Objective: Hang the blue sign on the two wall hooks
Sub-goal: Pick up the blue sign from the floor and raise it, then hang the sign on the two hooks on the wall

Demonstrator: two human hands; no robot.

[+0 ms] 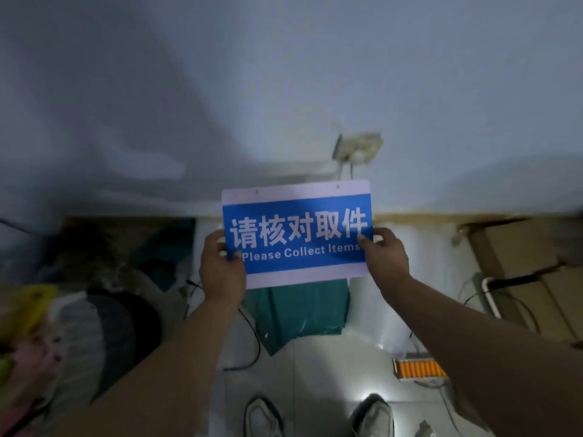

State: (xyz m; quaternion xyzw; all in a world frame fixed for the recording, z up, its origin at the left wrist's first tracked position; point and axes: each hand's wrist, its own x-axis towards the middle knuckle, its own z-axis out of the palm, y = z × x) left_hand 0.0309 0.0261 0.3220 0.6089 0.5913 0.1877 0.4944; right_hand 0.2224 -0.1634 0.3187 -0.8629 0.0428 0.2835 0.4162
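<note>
**One head-worn view, angled down at a wall**

A single wide-angle camera sits on the person's head and looks forward and down. The pale wall (284, 74) fills the upper half of the frame, close in front; the tiled floor (315, 389) and the person's shoes (373, 416) lie at the bottom edge. Both forearms reach up from the lower corners toward the centre, where the hands (222, 269) meet at arm's length. Edges bend and blur. No second view exists to overlap with.
</note>
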